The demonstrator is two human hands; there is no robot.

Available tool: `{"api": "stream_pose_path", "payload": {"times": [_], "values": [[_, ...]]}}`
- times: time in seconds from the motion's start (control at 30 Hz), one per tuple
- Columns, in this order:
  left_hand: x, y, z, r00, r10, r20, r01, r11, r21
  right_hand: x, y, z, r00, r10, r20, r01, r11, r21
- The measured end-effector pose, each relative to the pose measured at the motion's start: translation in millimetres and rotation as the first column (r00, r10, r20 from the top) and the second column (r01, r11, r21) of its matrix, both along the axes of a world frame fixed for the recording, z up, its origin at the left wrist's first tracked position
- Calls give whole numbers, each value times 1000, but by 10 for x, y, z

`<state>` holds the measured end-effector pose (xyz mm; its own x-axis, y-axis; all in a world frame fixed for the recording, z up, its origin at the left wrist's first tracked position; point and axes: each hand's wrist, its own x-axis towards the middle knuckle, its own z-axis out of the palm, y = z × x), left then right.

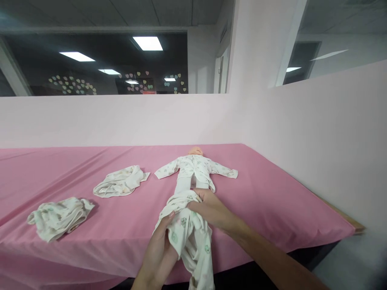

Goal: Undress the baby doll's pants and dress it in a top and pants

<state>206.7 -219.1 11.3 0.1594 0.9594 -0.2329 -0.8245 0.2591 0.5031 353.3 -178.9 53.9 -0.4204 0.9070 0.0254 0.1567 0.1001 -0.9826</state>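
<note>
A doll (196, 150) lies on its back on the pink-covered table, its head toward the wall. It wears a white printed top (193, 164) with both sleeves spread out sideways. White printed baby pants (186, 221) are bunched around the lower end of its legs, and one pant leg hangs over the table's front edge. My left hand (161, 251) grips the pants from below on the left side. My right hand (211, 207) pinches the bunched waistband at the right. The doll's feet are hidden inside the cloth.
Two folded white printed garments lie to the left, one nearer (62, 217) and one farther back (121, 182). The pink cloth (266, 201) covers the table, which meets a white wall (121, 121) behind and another on the right. Windows sit above the wall.
</note>
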Motion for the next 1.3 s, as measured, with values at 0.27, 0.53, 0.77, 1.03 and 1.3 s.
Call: {"api": "stream_pose_path", "payload": {"times": [0.27, 0.53, 0.77, 1.03, 1.3], "values": [[16, -10, 84, 997, -23, 71, 17, 996, 85, 28, 571, -142, 976, -175, 128, 145, 966, 213], [69, 77, -96, 986, 76, -149, -45, 979, 201, 25, 1027, -174, 864, -356, 356, 157, 862, 482], [166, 152, -301, 954, 96, -285, -58, 989, 137, -28, 1313, -227, 781, -473, 408, 253, 837, 486], [57, 326, -427, 832, 32, -553, 99, 974, 204, 313, -9, -643, 751, -599, 277, 425, 760, 491], [-26, 421, -205, 737, 37, -675, 144, 967, 211, -13, -792, -1165, 745, -516, 423, 490, 853, 178]]}}
